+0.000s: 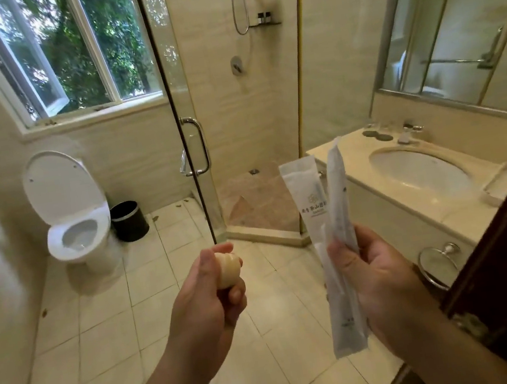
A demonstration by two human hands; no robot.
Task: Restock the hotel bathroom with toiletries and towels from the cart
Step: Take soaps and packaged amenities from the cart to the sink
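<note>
**Q:** What could go wrong here?
**A:** The slim sachets (308, 203) fan loose in my right grip (376, 275), pinched between thumb and fingers. A tilt could send one to the floor (101, 329).
**Q:** And the pose?
**A:** Both forearms are raised. My left grip (210, 293) curls round a small cream wrapped item (228, 269), likely soap. Beyond, the tabletop (467, 220) beside the basin (421, 176) waits.

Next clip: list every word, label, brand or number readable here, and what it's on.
No text can be quoted.
Flat packet in the right hand: emblem, a line of Chinese characters, smaller print beneath, all too blurred.
Narrow packet beside it: no legible print.
Cream round item in the left hand: no print shows.
Two dark bottles on the shower shelf: labels too small.
</note>
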